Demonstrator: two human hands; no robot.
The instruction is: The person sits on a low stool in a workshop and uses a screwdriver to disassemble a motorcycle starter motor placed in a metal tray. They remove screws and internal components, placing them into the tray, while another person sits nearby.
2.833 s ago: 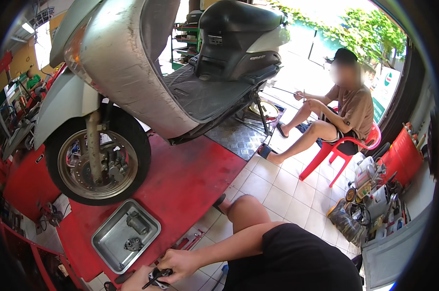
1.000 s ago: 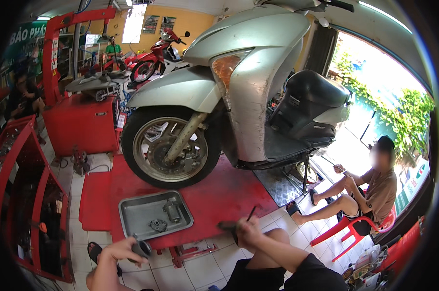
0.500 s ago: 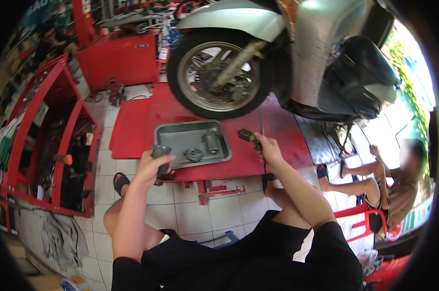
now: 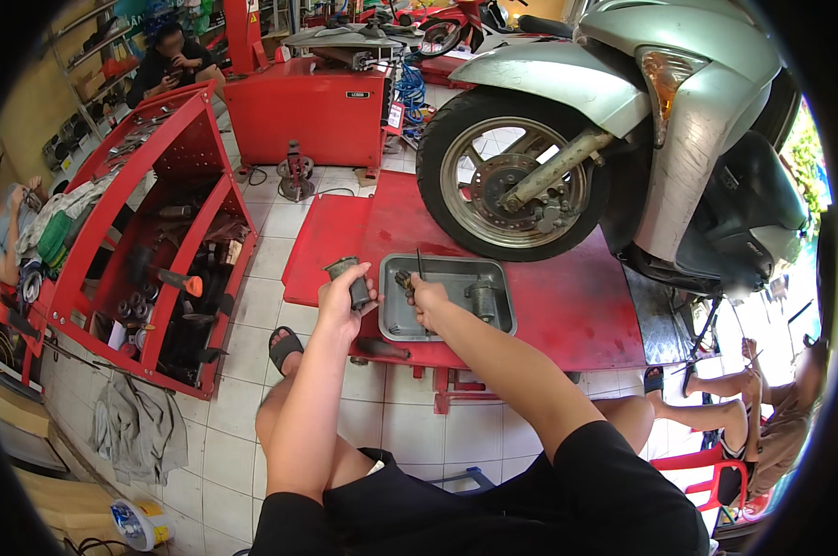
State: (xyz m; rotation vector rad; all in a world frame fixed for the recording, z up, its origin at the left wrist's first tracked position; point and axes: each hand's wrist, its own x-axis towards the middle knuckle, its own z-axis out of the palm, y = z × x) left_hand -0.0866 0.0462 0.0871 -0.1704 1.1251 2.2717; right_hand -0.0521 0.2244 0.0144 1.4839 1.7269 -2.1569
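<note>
My left hand (image 4: 343,310) grips a dark cylindrical metal part (image 4: 359,295), left of the grey metal tray (image 4: 505,292). My right hand (image 4: 430,301) is closed on a small dark-and-brassy part (image 4: 404,280) and a thin dark rod (image 4: 420,262), over the tray. A grey cylindrical part (image 4: 483,300) lies in the tray's right half; the left half is partly behind my hand. A dark elongated object (image 4: 382,348) lies on the red lift platform (image 4: 585,326) at its front edge. The silver scooter's front wheel (image 4: 451,208) stands just behind the tray.
A red tool trolley (image 4: 97,259) stands left, a red machine (image 4: 303,120) behind. A seated person (image 4: 771,445) is at the right; two people (image 4: 173,65) (image 4: 11,232) are at the left. A grey cloth (image 4: 136,431) and a bucket (image 4: 133,525) are on the tiles.
The view has swung left and straightened over the tray. My hands have risen from low in the frame toward the tray, the right moving inward, each still holding its part.
</note>
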